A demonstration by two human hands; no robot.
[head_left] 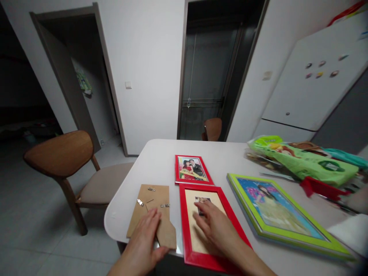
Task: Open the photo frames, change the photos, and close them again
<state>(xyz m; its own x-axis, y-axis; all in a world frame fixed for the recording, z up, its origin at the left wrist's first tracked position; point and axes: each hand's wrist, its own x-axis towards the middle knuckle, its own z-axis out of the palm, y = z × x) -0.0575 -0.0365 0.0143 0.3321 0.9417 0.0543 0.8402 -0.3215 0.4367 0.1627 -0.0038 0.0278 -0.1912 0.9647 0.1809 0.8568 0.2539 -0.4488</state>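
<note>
My left hand (145, 235) lies flat, fingers stretched, on a brown fibreboard frame backing (153, 212) with a fold-out stand and small metal clips. My right hand (214, 226) rests open inside a red picture frame (188, 234), its fingertips touching a small photo (202, 200) on the tan inner panel. A smaller red frame with a photo of two people (192, 169) lies just beyond. To the right sits a larger green frame (283, 214) with a picture of a figure in a dress.
All of it lies on a white table (161, 161) with a rounded near-left corner. Green plastic bags (301, 159) and a red object (319, 188) are piled at the right. A wooden chair (71, 165) stands left of the table; a fridge (316, 84) is at the back right.
</note>
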